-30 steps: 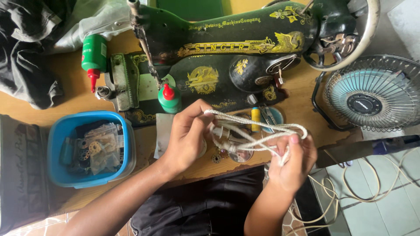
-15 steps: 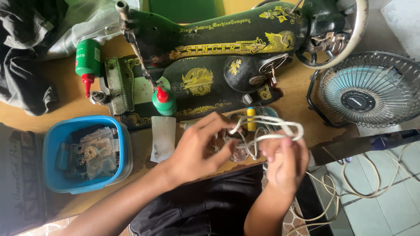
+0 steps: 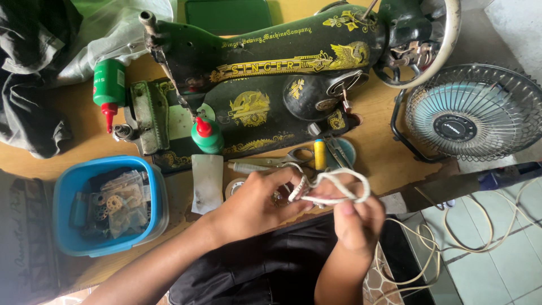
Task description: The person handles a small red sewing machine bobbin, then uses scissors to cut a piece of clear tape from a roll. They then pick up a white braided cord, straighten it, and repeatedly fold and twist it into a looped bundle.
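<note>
My left hand (image 3: pixel 255 204) and my right hand (image 3: pixel 358 221) both grip a coiled white cord (image 3: pixel 334 186) just above the front edge of the wooden table (image 3: pixel 389 152). The left fingers pinch the coil's left end, and the right thumb and fingers hold its lower right loop. Behind the hands lie scissors (image 3: pixel 282 160), a yellow thread spool (image 3: pixel 320 154) and a dark green sewing machine (image 3: pixel 265 85) with gold decoration.
A blue tub (image 3: pixel 70 237) of small metal parts sits at the left. Two green oil bottles (image 3: pixel 109 87) (image 3: pixel 206 135) stand near the machine's needle end. A wire-caged fan (image 3: pixel 474 116) is at the right. Dark cloth (image 3: pixel 28 85) is piled far left. Loose white cable (image 3: pixel 451 248) trails on the tiled floor.
The coil has been drawn tighter and smaller between my hands, and both hands sit closer together. The view has shifted slightly.
</note>
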